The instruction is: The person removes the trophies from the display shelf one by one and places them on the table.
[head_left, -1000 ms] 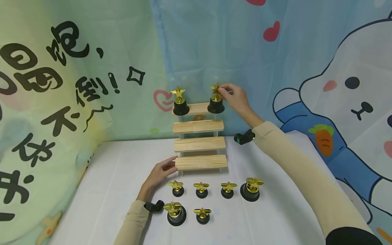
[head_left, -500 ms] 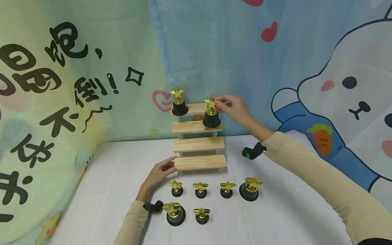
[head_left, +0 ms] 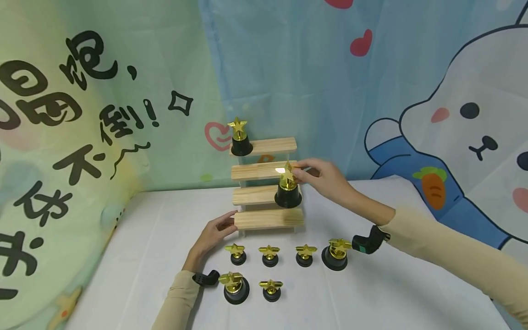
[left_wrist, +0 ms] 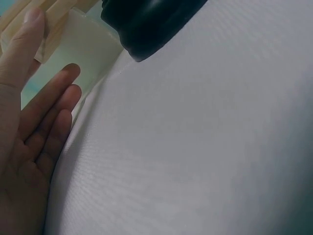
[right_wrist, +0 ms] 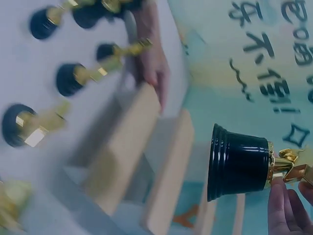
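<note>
My right hand [head_left: 323, 178] pinches a gold star trophy [head_left: 288, 192] by its star. The trophy is upright, its black base in front of the third shelf from the top in the head view. In the right wrist view, the black cup-shaped base [right_wrist: 239, 164] hangs beyond the fingertips. My left hand [head_left: 214, 233] holds the left end of the bottom board of a four-tier wooden display stand [head_left: 268, 220]. Its thumb [left_wrist: 30, 27] lies on the board's end in the left wrist view, the other fingers stretched out below. Another star trophy [head_left: 241, 145] stands on the top shelf's left end.
In front of the stand, several small star trophies [head_left: 270, 255] stand on the white cloth [head_left: 165, 215], with a larger trophy [head_left: 335, 256] at right and another large trophy [head_left: 236, 291] near the left wrist. A printed curtain [head_left: 264, 68] hangs behind.
My right hand has lifted the trophy off the right end of the top shelf and brought it down and forward, past the second shelf. The left hand stays at the bottom board.
</note>
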Action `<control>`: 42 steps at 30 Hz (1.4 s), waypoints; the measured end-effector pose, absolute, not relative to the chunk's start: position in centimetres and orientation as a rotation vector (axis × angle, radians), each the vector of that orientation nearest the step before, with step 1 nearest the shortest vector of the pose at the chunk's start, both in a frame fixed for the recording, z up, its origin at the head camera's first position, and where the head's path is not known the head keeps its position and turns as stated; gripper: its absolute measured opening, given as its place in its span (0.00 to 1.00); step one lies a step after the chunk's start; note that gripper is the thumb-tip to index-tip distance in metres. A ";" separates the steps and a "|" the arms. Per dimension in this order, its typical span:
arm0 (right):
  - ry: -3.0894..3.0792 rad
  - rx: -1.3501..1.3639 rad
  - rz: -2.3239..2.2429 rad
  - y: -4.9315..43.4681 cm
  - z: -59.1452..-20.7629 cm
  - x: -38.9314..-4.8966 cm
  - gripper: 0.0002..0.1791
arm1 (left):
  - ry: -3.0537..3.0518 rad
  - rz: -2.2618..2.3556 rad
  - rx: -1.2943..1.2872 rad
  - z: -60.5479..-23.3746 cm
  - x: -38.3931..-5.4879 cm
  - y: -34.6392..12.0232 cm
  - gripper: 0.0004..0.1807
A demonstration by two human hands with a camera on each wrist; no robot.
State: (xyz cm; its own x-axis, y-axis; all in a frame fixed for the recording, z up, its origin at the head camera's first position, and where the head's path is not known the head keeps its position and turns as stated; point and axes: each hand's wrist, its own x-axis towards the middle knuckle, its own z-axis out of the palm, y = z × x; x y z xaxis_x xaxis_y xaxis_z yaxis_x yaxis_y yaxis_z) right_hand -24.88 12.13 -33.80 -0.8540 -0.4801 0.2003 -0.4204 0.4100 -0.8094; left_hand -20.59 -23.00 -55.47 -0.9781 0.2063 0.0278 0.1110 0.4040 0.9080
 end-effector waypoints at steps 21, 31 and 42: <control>2.404 -0.848 -1.443 16.2 -37.2 -15.0 0.12 | 2.571 1.624 0.309 -55.3 -20.5 -23.0 0.31; 2.329 -0.921 -1.447 17.2 -39.2 -12.5 0.10 | 2.574 1.621 0.288 -55.3 -20.5 -23.0 0.30; 2.344 -0.967 -1.410 17.8 -42.4 -11.2 0.12 | 2.557 1.636 0.256 -55.5 -20.5 -23.0 0.30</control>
